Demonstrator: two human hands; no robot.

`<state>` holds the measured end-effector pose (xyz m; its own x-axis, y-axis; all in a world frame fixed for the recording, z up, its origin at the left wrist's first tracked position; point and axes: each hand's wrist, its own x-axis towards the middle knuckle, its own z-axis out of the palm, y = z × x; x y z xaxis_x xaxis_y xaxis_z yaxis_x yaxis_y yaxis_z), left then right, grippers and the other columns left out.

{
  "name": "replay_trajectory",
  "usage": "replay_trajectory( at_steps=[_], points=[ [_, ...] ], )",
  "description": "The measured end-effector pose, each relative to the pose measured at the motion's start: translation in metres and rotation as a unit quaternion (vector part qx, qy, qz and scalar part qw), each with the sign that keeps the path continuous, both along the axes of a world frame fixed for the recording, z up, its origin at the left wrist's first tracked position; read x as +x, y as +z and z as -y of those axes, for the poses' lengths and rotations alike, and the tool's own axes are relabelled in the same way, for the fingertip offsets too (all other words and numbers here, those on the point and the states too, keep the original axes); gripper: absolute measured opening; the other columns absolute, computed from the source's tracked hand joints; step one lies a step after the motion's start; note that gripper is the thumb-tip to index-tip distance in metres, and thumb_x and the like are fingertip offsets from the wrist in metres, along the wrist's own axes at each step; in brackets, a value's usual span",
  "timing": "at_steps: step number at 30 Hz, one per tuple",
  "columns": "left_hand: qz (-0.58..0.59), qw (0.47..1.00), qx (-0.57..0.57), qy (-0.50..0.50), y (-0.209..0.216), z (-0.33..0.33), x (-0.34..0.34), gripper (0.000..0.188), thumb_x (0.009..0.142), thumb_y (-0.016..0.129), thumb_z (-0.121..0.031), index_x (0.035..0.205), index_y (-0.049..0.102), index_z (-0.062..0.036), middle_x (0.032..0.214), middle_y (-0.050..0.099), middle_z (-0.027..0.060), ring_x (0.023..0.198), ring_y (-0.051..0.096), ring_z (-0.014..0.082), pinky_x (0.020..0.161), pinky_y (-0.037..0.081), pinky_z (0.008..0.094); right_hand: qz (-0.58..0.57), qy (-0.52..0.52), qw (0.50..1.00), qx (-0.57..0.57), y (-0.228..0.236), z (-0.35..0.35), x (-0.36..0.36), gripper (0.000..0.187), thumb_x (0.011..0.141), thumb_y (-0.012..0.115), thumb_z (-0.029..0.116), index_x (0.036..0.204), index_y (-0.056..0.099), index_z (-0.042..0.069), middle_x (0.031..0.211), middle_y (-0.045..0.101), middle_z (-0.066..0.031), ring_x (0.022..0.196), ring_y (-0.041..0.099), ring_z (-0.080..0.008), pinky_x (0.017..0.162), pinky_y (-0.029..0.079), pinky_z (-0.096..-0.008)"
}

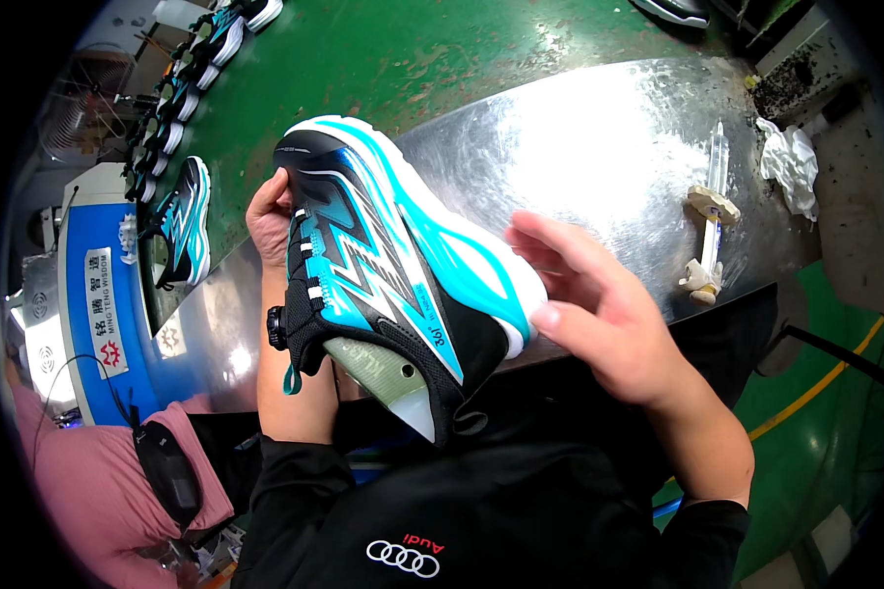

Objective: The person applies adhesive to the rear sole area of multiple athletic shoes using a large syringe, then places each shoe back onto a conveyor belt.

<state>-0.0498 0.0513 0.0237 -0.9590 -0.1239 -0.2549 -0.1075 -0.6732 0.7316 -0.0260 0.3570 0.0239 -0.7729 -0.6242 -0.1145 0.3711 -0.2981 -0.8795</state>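
A black, turquoise and white running shoe [363, 250] is tilted on its side in front of me, toe pointing away. A greenish shoe last [375, 375] fills its opening, and a round dial sits by the laces. My left hand [270, 221] grips the shoe from its lace side near the toe; most of those fingers are hidden behind it. Beside the white and turquoise sole at the heel is my right hand [604, 319], fingers apart and curved. Its thumb tip is at the sole's edge; whether it touches, I cannot tell.
Under the shoe lies a shiny metal table [560, 128]. A syringe-like tool [714, 211] and crumpled white paper [788, 167] lie at its right. Another shoe [185, 224] and a row of shoes stand at left, near a person in pink [118, 481] and a fan [86, 98].
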Motion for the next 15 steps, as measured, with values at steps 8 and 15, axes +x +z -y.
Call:
replay_trajectory(
  at_steps=[8,15],
  points=[
    [0.022,1.0,0.006,0.02,-0.015,0.022,0.001,0.024,0.086,0.05,-0.024,0.088,0.065,-0.0049,0.083,0.068,0.0118,0.072,0.068,0.0225,0.067,0.058,0.038,0.115,0.094,0.988,-0.049,0.002,0.023,-0.015,0.063,0.082,0.052,0.008,0.138,0.027,-0.008,0.13,0.047,-0.0156,0.119,0.046,-0.0197,0.101,0.035,-0.0315],
    [0.06,0.996,-0.015,0.06,-0.019,0.027,0.001,0.028,0.086,0.05,-0.027,0.094,0.064,-0.0037,0.088,0.068,0.0132,0.077,0.068,0.024,0.071,0.057,0.0403,0.112,0.076,0.99,-0.033,0.005,0.027,-0.014,0.063,0.081,0.053,0.007,0.137,0.027,-0.009,0.13,0.047,-0.0167,0.119,0.047,-0.0198,0.101,0.036,-0.0318]
  ],
)
